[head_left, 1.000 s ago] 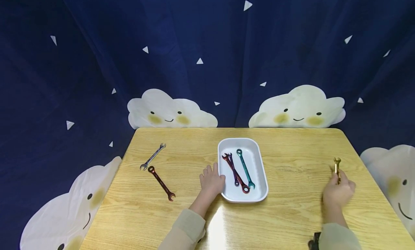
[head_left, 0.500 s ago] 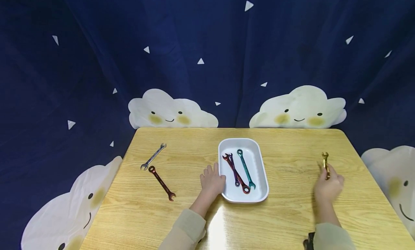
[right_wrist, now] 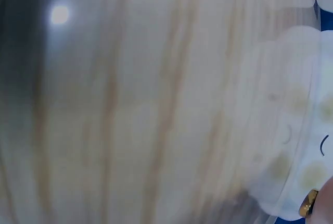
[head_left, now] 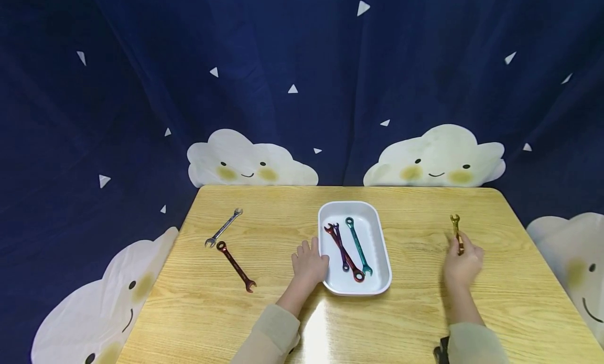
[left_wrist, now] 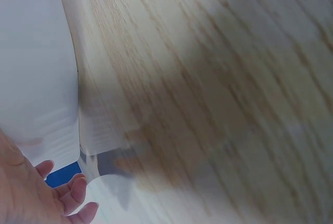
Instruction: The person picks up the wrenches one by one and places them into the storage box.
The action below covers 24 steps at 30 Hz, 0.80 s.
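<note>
A white tray (head_left: 384, 269) stands mid-table with a teal combination wrench (head_left: 358, 246), a red wrench (head_left: 351, 264) and a small purple wrench (head_left: 340, 247) inside; the red and purple ones cross. My left hand (head_left: 310, 267) holds the tray's left rim, thumb over the edge and fingers along the outside wall. In the left wrist view those fingers (left_wrist: 75, 193) show beside the tray wall. To the right, my right hand (head_left: 462, 267) pinches a gold wrench (head_left: 455, 225), its open end pointing away. Only one gold end shows in the right wrist view.
A silver wrench (head_left: 223, 228) and a dark red wrench (head_left: 236, 267) lie on the left of the wooden table (head_left: 410, 322). A dark blue curtain (head_left: 330, 91) with white clouds hangs behind the table and at its sides.
My right hand has moved left across the right side of the table, carrying the gold wrench towards the tray. The left hand, tray and other wrenches have stayed put.
</note>
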Available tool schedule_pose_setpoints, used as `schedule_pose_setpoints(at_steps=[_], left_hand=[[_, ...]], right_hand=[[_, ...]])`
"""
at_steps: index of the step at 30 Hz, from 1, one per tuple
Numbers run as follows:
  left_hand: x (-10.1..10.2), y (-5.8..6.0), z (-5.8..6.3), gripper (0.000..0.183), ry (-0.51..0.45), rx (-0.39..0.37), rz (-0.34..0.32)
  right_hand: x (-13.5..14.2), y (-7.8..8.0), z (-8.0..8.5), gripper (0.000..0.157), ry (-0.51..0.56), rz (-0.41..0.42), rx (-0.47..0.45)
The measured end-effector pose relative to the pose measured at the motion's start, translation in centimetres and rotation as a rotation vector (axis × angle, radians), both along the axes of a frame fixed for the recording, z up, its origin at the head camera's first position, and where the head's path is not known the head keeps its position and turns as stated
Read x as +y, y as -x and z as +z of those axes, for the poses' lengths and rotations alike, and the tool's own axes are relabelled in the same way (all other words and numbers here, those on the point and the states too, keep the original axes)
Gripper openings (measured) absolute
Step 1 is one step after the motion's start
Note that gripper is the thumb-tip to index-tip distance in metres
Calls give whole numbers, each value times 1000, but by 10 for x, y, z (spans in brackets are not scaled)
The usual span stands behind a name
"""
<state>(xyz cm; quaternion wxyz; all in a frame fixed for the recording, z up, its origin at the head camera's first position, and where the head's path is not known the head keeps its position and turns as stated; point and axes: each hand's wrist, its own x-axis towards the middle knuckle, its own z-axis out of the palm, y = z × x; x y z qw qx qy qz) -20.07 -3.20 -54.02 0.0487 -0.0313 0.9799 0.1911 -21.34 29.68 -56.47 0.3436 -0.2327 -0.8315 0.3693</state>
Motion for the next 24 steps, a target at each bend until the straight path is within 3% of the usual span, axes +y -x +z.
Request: schedule_pose_setpoints(at_steps=[9,24], left_hand=[[0,0,-1,44,-5,0,-3],[0,0,-1,44,4,0,-4]], right_hand=[[-15,2,6,30,14,45,-37],[-39,7,12,26,-24,112,73]])
